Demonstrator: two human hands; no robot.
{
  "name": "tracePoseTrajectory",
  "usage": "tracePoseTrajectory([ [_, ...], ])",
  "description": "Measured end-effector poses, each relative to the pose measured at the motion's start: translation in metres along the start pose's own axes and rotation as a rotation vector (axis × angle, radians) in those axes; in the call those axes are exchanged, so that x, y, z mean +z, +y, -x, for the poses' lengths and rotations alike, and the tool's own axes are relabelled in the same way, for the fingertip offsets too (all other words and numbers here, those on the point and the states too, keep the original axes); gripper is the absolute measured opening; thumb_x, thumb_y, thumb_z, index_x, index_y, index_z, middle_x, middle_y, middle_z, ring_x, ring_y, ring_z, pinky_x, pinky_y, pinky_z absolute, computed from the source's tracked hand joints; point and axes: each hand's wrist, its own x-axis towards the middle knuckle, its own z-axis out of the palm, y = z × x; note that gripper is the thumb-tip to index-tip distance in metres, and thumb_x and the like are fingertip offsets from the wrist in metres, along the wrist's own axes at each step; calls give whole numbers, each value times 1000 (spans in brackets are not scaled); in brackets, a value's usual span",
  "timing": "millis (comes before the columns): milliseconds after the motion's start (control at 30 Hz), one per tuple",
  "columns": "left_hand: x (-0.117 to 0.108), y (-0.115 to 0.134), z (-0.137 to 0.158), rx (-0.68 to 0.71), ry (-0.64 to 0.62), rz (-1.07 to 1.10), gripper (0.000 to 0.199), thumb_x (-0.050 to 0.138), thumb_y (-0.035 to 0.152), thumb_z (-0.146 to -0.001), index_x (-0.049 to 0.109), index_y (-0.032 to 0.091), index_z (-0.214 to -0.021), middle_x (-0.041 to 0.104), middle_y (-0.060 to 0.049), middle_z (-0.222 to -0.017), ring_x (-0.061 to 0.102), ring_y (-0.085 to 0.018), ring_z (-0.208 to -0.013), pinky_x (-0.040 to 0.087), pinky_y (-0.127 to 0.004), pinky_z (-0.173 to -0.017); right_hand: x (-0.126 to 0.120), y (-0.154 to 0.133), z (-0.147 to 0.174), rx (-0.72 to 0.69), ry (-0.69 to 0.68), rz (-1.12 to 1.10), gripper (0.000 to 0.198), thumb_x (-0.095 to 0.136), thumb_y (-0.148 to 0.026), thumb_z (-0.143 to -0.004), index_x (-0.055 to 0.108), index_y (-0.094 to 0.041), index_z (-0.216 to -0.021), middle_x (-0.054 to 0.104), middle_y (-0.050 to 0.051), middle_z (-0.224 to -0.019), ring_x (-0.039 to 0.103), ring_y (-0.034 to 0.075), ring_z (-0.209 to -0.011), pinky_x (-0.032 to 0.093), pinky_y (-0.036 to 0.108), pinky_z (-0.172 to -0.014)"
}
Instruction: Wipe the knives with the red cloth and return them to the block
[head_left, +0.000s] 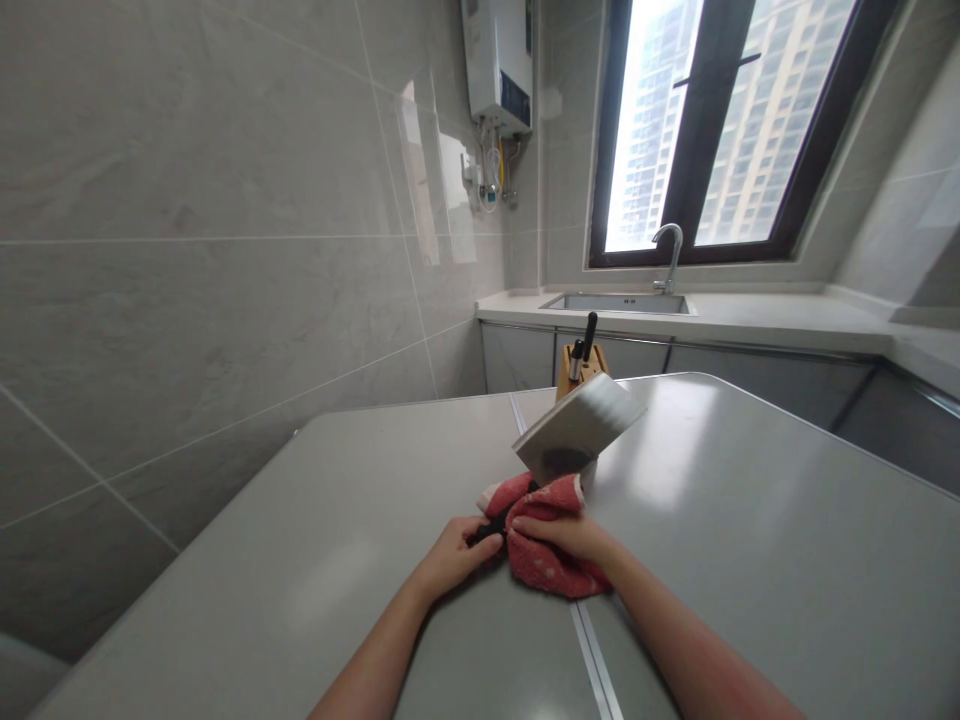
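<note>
Cleaver (581, 424): held tilted over the middle of the tabletop (360, 520), in front of the knife block (568, 372) and partly hiding it; whether its lower edge touches the surface, I cannot tell.
Blade (589, 415): broad, bare metal; likely stiff, fairly heavy and front-weighted, slick when wet, and risky along the edge.
Handle (494, 526): black and mostly covered; probably the safest place to take hold, with fingers kept behind the blade.
Red cloth (551, 578): soft, light and bunched where handle and blade meet; it should fold easily, and could slip against smooth metal.
Left grip (461, 555): closed around the handle's near end, thumb on the side towards the wearer.
Right grip (564, 538): closed on the cloth, thumb and fingers pressing into its folds; whether any fingertip meets the cleaver underneath is hidden.
</note>
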Motion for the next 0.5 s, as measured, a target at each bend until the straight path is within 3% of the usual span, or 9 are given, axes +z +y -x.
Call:
tracePoseTrajectory([
  [300,-2,-6,-1,-58,27,82,52,55,64,-81,53,14,-69,43,4,-59,34,-9,-55,24,-23,-51,3,-4,1,-21,-165,-147,34,79,-46,-67,76,-18,-85,75,8,-95,66,26,-97,48,41,-97],
  [500,-1,-9,-1,-96,45,158,57,53,70,-79,54,14,-69,47,3,-58,36,-10,-53,25,-23,-51,6,2,0,-11,-121,-155,39,80,-51,-63,76,-19,-85,75,9,-97,66,28,-100,49,39,-96],
])
